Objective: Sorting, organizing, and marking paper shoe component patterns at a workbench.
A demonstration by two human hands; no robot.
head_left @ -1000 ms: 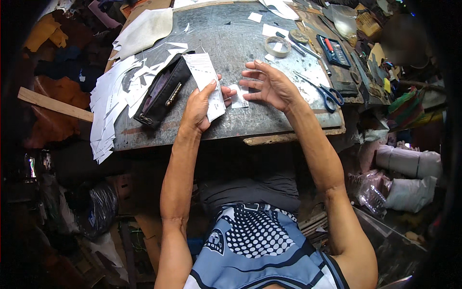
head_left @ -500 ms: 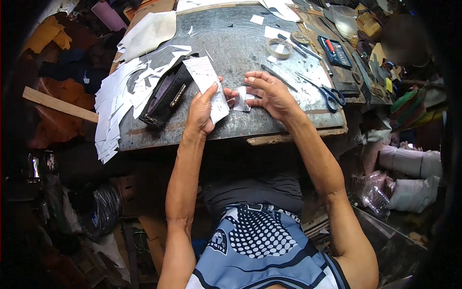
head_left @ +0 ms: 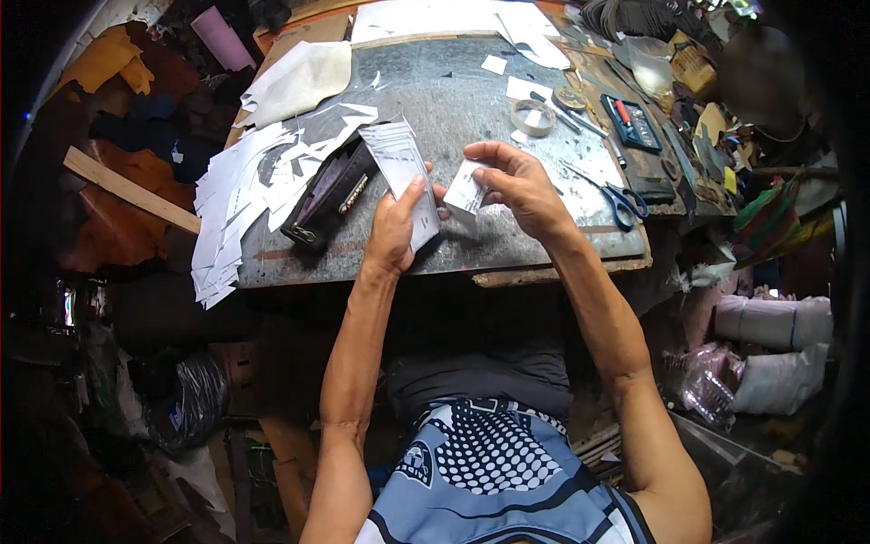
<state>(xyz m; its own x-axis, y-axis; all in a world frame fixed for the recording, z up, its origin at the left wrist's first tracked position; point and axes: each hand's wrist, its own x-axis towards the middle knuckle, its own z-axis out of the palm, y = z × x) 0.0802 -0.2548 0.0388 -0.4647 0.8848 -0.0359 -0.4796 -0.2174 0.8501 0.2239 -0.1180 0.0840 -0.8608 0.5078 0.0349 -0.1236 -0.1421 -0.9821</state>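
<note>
My left hand is closed around a stack of long white paper pieces with dark marks on them, the thumb pressed on top. Just to the right, my right hand pinches a smaller white paper piece between thumb and fingers, above the metal-topped table. Left of the stack lies a black zippered pouch, its mouth gaping and a metal plate on its side. The stack overlaps the pouch's upper end.
White paper cutouts spread along the table's left edge, below a pale hide piece. On the right are a tape roll, blue-handled scissors and a dark tray with a red tool. A wooden strip juts out at left.
My right hand has lifted the small paper piece off the table and pinches it more tightly. The view has shifted slightly; my left hand keeps its hold on the stack.
</note>
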